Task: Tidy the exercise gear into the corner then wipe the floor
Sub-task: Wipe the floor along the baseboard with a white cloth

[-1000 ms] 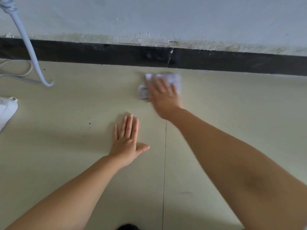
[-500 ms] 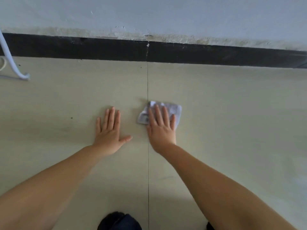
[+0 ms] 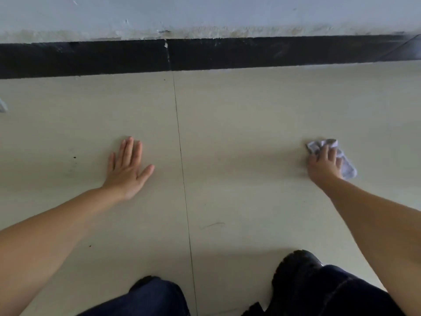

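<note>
Right hand [image 3: 324, 164] presses the crumpled white cloth [image 3: 346, 166] flat to the floor [image 3: 239, 124], fingers curled over it, out toward the right edge; left hand [image 3: 127, 169] spread flat, propping the lean.

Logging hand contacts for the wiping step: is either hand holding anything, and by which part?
The right hand holds a crumpled white cloth against the floor, gripping its middle. The left hand holds nothing, resting flat.
</note>
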A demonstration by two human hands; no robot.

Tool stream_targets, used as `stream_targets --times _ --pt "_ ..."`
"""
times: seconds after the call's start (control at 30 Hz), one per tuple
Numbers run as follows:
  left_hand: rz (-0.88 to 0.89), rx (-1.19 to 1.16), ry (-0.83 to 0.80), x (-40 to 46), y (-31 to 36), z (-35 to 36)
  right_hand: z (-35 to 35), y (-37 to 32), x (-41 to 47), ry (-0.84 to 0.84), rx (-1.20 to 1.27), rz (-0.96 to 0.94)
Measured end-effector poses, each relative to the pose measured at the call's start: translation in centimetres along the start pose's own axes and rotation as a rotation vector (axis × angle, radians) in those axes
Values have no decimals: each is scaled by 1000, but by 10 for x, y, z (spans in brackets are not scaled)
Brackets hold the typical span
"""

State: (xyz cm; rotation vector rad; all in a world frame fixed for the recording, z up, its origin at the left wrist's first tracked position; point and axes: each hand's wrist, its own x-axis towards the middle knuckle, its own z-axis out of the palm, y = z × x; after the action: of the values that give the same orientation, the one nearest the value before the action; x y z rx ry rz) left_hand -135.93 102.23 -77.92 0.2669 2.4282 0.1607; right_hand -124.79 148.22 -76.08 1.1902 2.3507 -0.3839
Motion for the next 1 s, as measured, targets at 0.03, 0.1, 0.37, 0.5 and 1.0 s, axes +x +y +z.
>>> stream_targets --times 0.03,0.1,0.37,0.5,1.0 --pt "-6 15 -8 0 0 -1 10 -18 -13 18 49 -12" --pt "-25 29 -1 -1 3 -3 48 -62 -59 60 42 -185" --pt "-117 186 143 -3 41 -10 144 -159 -222 -176 -300 -1119" --pt "123 268 117 0 65 -22 110 -81 -151 -32 -203 -968" --pt "441 410 119 49 178 -51 129 -75 -193 135 -39 -584"
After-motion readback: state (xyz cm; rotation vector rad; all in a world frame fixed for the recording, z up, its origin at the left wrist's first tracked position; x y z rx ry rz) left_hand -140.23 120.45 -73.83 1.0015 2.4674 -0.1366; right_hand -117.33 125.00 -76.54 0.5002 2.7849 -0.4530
